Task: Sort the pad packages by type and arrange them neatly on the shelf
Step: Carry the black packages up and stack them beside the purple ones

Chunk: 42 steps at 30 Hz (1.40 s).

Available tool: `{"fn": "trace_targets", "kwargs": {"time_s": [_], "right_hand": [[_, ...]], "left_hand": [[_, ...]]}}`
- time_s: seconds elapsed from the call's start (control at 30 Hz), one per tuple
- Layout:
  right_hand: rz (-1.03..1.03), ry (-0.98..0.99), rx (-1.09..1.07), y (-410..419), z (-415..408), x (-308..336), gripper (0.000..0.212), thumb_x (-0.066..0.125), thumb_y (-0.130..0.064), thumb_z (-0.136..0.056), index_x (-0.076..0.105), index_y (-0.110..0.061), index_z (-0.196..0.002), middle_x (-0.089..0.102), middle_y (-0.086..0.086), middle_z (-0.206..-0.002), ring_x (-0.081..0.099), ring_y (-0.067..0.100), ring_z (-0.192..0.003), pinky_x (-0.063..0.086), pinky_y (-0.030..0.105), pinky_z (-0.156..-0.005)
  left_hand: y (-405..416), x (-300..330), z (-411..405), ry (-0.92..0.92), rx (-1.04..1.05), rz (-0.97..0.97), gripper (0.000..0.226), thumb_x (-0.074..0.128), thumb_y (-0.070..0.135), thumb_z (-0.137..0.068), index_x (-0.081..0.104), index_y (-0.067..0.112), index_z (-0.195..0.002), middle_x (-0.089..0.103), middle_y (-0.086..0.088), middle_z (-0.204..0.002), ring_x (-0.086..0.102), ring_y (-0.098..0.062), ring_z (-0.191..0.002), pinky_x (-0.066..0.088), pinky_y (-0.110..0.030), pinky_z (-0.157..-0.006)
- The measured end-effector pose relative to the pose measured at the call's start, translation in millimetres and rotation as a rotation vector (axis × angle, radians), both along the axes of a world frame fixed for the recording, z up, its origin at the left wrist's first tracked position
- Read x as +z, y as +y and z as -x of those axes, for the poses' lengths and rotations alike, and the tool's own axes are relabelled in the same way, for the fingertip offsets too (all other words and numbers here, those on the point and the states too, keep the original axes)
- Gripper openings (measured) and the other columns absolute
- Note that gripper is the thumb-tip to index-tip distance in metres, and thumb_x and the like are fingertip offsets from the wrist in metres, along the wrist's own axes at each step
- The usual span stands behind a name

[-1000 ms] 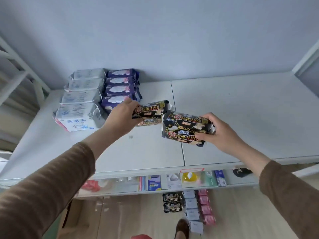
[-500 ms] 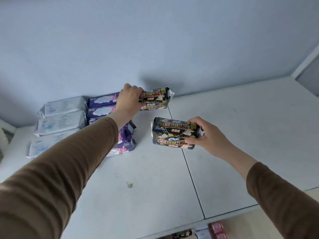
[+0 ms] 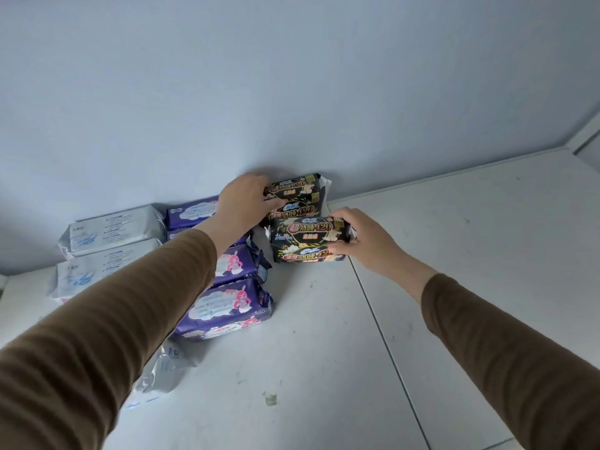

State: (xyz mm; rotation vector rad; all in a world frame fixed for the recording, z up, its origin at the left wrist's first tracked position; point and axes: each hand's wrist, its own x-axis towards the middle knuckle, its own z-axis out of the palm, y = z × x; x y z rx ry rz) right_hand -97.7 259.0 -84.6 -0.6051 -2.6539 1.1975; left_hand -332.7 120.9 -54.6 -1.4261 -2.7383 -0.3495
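Observation:
On the white shelf [image 3: 324,352], my left hand [image 3: 243,203] grips a black pad package [image 3: 298,196] pressed against the back wall. My right hand [image 3: 367,241] holds a second black package [image 3: 308,238] by its right end, set just in front of the first and touching it. Left of them runs a row of purple packages [image 3: 227,306], partly hidden by my left arm. Further left lies a row of white packages [image 3: 113,228], running from the wall toward the front.
The pale blue back wall [image 3: 292,92] closes the shelf behind the packages. A seam [image 3: 383,336] divides the shelf into two panels; the right panel [image 3: 487,254] is bare. A small scrap [image 3: 270,399] lies near the front.
Both hands moved toward the back wall. The left black package now sits against the wall, and the right one came up right in front of it. The view moved closer.

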Motion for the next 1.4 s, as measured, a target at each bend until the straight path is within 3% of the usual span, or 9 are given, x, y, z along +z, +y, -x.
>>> {"fn": "trace_targets", "kwargs": {"time_s": [0.03,0.17,0.3,0.47,0.57,0.73,1.0,1.17,1.4], "right_hand": [[-0.019,-0.005,0.008,3,11,-1,0.046,0.074,-0.018,-0.081,0.054,-0.030,-0.120,0.055,-0.006,-0.114,0.058,0.014,-0.103,0.051,0.019,-0.077],[-0.062,-0.009,-0.061,11,46,-8,0.055,0.076,-0.017,-0.081,0.050,-0.024,-0.130,0.059,-0.001,-0.124,0.058,0.020,-0.108,0.048,0.036,-0.090],[-0.056,0.041,-0.199,10,54,-18,0.058,0.079,-0.021,-0.078,0.044,-0.021,-0.124,0.058,-0.001,-0.123,0.058,0.020,-0.103,0.044,0.032,-0.081],[-0.135,0.075,-0.218,-2,27,-10,0.071,0.080,-0.027,-0.072,0.045,-0.017,-0.133,0.050,0.006,-0.131,0.045,0.028,-0.122,0.044,0.039,-0.091],[-0.182,0.085,-0.182,-15,-15,3,0.058,0.074,-0.032,-0.081,0.049,-0.016,-0.131,0.049,0.008,-0.131,0.042,0.028,-0.123,0.040,0.036,-0.090],[-0.176,0.057,-0.012,-50,-125,19,0.036,0.068,-0.029,-0.087,0.058,-0.022,-0.122,0.055,-0.004,-0.127,0.044,0.018,-0.120,0.039,0.031,-0.089],[-0.223,0.044,0.044,-109,-313,19,0.027,0.065,-0.025,-0.092,0.059,-0.022,-0.119,0.058,-0.010,-0.121,0.045,0.011,-0.118,0.036,0.023,-0.093],[-0.241,-0.022,0.012,-158,-397,-25,0.026,0.067,-0.023,-0.090,0.062,-0.019,-0.115,0.060,-0.007,-0.116,0.049,0.015,-0.113,0.040,0.031,-0.095],[-0.104,-0.232,-0.086,-225,-472,-148,0.030,0.069,-0.025,-0.087,0.060,-0.026,-0.116,0.055,-0.013,-0.114,0.047,0.011,-0.111,0.041,0.029,-0.084]], "left_hand": [[-4,3,1,-0.040,0.009,-0.046,0.044,0.056,0.056,-0.090,0.067,0.018,-0.108,0.065,-0.001,-0.098,0.061,-0.024,-0.092,0.045,-0.034,-0.068],[-24,13,-5,-0.111,0.032,-0.205,0.044,0.041,0.053,-0.098,0.072,0.022,-0.105,0.068,0.000,-0.099,0.061,-0.022,-0.092,0.047,-0.034,-0.074],[-44,16,-26,-0.132,0.078,-0.229,0.039,0.043,0.048,-0.100,0.069,0.020,-0.108,0.064,-0.001,-0.103,0.058,-0.021,-0.095,0.047,-0.035,-0.076],[-63,20,-74,-0.099,0.110,-0.206,0.027,0.051,0.033,-0.099,0.067,0.018,-0.115,0.064,-0.002,-0.116,0.055,-0.022,-0.110,0.049,-0.037,-0.082],[-75,22,-119,-0.070,0.128,-0.203,0.027,0.057,0.027,-0.096,0.065,0.018,-0.119,0.063,-0.002,-0.116,0.053,-0.025,-0.112,0.048,-0.041,-0.087],[-112,10,-229,-0.049,0.116,-0.212,0.030,0.064,0.028,-0.091,0.063,0.020,-0.119,0.063,0.001,-0.113,0.053,-0.025,-0.108,0.047,-0.041,-0.089],[-192,-21,-396,-0.082,0.060,-0.224,0.027,0.068,0.028,-0.090,0.064,0.023,-0.116,0.065,0.009,-0.112,0.054,-0.018,-0.106,0.049,-0.035,-0.079],[-245,-70,-467,-0.194,-0.039,-0.175,0.027,0.069,0.025,-0.089,0.065,0.023,-0.115,0.064,0.008,-0.110,0.053,-0.018,-0.104,0.048,-0.033,-0.076],[-305,-187,-527,-0.391,-0.053,0.015,0.033,0.070,0.025,-0.085,0.065,0.021,-0.116,0.064,0.002,-0.112,0.056,-0.025,-0.107,0.051,-0.039,-0.081]]}}
